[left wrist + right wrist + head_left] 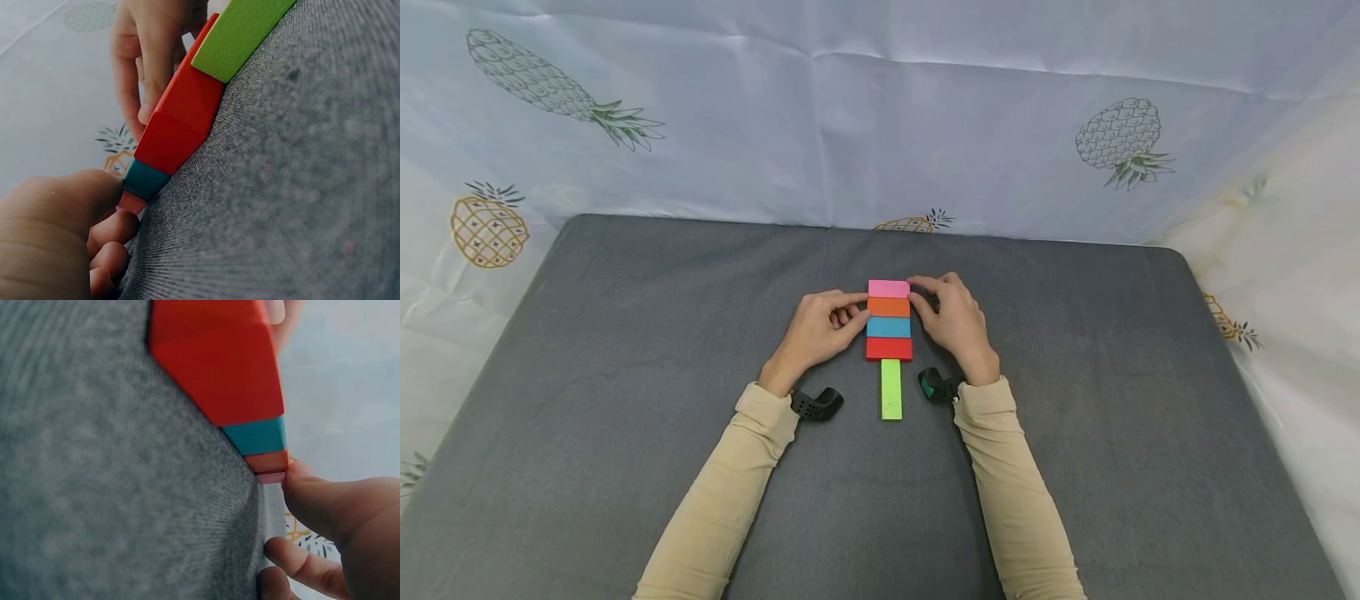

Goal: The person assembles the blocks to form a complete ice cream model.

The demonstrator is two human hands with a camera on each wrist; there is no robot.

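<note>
On the dark grey cloth lies a column of flat wooden blocks: a pink block (888, 288), an orange block (888, 307), a blue block (888, 327) and a red block (889, 349), set edge to edge. A light green block (891, 390) extends from the red one towards the person. My left hand (824, 327) touches the left ends of the upper blocks with index fingertip and thumb; its other fingers are curled beneath. My right hand (953, 317) has its index fingertip and thumb at the right end of the pink block. The right wrist view shows that thumb (312, 494) against the pink end.
A grey cloth (625, 400) covers the table. Pale fabric with pineapple prints (850, 117) hangs behind the table's far edge and along its sides. A black wrist device (817, 405) sits by the left wrist, and another black device (938, 386) by the right.
</note>
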